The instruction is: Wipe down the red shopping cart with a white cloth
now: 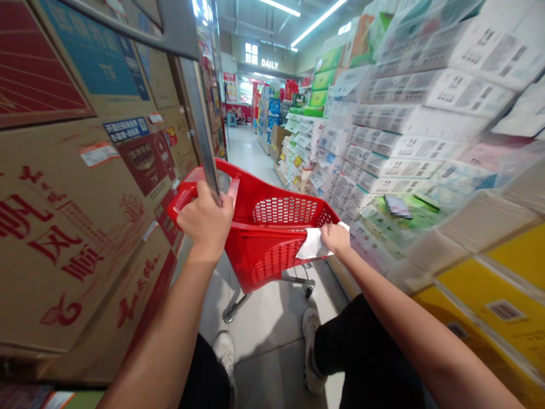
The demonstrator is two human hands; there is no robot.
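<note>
A red plastic shopping cart stands sideways in front of me, its handle at the left and its perforated basket reaching right. My left hand is closed at the handle end, fingers wrapped round a slanting metal pole beside the cart's handle. My right hand is at the basket's far right rim, fingers closed on a white cloth that lies over the rim. Nothing else shows inside the visible part of the basket.
Stacked cardboard boxes line the left side. On the right rise piles of wrapped tissue packs above yellow boxes. A tiled aisle runs ahead past more shelves. My two shoes are below the cart.
</note>
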